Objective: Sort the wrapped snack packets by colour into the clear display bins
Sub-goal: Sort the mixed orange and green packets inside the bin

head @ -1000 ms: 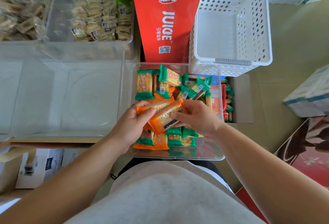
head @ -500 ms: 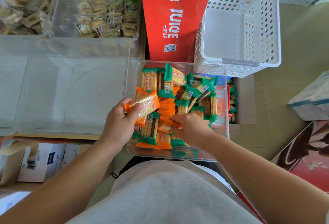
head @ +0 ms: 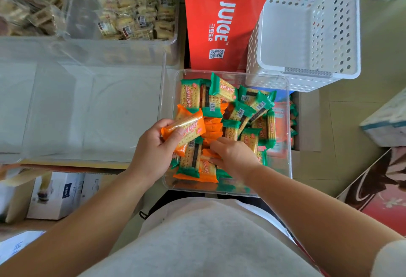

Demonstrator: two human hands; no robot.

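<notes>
Head view showed your left hand (head: 153,151) gripping orange packets (head: 186,128), thumb across their face and fingers curled round them, over the clear bin (head: 168,100), while your right hand (head: 234,155) reached curled fingers into the green-and-orange pile (head: 241,114), grip unclear.

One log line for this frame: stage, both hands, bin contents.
stage: picking orange | left hand: grips orange packets | right hand: in clear bin, grasp unclear | bin: green packets and orange mixed

Floor (head: 351,136) beige tile, daylit | red juice carton (head: 219,19) upright — white perforated basket (head: 348,34) beside | patterned rug (head: 384,199) lower right
</notes>
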